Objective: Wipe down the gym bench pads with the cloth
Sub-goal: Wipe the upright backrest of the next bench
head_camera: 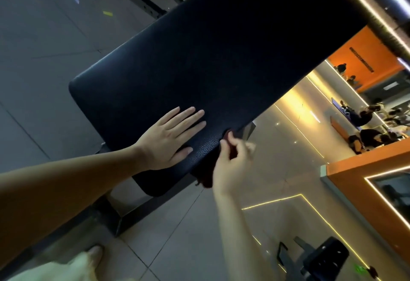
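Wiping the side edge of the bench pad (221, 47).
The black pad stretches away beyond both hands. The left hand (168, 140) lies flat on top with fingers straight, and just beside it the right hand (233, 163) grips the dark red cloth (205, 178) against the pad's edge. The next move likely calls for sliding the cloth along that edge.

The far stretch of the bench pad (221, 47) is lying open; the left hand (168, 135) is lying flat across its near part. The right hand (233, 160), gripping the dark red cloth (205, 179), is crowding the pad's right edge. Tiled floor (277, 147) is running free between that edge and the orange counter (355, 169).
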`<action>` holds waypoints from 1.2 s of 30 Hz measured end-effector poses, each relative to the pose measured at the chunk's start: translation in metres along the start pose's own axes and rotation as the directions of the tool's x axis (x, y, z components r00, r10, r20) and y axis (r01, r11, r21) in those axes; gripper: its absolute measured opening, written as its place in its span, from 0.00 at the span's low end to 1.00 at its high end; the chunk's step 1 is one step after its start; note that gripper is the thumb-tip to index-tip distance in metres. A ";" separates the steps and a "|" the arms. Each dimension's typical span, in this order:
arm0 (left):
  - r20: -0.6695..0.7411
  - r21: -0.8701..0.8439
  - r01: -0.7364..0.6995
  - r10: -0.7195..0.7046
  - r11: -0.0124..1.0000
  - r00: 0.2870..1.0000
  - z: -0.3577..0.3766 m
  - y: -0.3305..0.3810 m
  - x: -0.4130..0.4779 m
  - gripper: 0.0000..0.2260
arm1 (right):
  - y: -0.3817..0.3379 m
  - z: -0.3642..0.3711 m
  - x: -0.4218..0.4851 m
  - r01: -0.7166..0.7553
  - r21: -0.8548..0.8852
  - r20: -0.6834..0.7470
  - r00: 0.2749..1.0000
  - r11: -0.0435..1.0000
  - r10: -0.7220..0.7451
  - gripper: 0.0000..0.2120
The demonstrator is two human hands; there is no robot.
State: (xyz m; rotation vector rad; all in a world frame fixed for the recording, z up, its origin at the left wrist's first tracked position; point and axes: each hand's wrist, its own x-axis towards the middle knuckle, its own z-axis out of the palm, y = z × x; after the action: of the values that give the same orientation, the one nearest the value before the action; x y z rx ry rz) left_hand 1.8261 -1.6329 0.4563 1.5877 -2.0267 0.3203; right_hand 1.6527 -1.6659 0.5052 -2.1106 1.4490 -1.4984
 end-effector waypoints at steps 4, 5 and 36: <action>-0.048 -0.007 -0.009 0.009 1.000 0.999 0.001 0.004 0.000 0.29 | 0.002 0.011 -0.093 0.082 0.044 0.104 0.991 0.996 -0.086 0.04; -0.049 -0.002 -0.010 0.010 1.000 0.999 0.002 0.004 -0.001 0.30 | 0.000 0.013 -0.111 0.077 0.065 0.138 0.987 0.995 -0.085 0.04; -0.057 0.010 -0.040 0.041 0.999 0.998 0.001 0.002 -0.001 0.31 | 0.005 0.028 -0.094 0.002 0.136 -0.116 0.993 0.991 0.014 0.04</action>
State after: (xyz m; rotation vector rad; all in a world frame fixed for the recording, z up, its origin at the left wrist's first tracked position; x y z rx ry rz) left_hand 1.8240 -1.6320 0.4552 1.5269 -2.0183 0.3857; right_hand 1.6700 -1.6061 0.4297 -1.9685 1.3457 -1.6924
